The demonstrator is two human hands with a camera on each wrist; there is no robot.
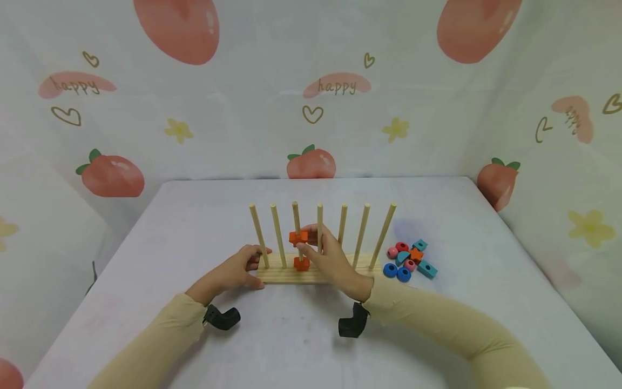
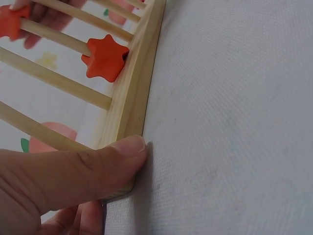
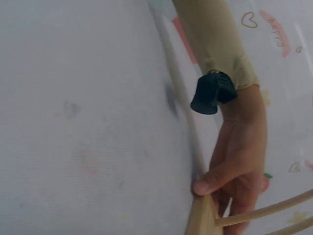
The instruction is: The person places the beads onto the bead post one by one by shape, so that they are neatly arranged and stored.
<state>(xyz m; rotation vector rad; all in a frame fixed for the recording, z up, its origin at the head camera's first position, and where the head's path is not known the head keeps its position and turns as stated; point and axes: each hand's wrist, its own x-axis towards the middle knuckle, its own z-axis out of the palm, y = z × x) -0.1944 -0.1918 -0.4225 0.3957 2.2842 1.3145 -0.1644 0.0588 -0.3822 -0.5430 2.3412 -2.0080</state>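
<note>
A wooden peg rack (image 1: 282, 277) with several upright pegs stands on the table. At its left end, my left hand (image 1: 233, 270) grips the base, with the thumb on the front edge and the other fingers behind. On the third peg from the left, a star-shaped orange bead (image 1: 301, 263) sits at the bottom. Higher on that same peg is a second orange star bead (image 1: 293, 238), pinched by my right hand (image 1: 335, 262). From the left wrist, the lower star (image 2: 105, 58) rests against the base, and the peg passes through the upper one (image 2: 10, 22).
Right of the rack lies a loose group of beads: blue rounds (image 1: 404, 274), pink and red balls (image 1: 392, 252), teal blocks (image 1: 427, 268) and an orange star (image 1: 416, 255). A patterned cloth (image 1: 243, 108) hangs behind the white table (image 1: 301, 335).
</note>
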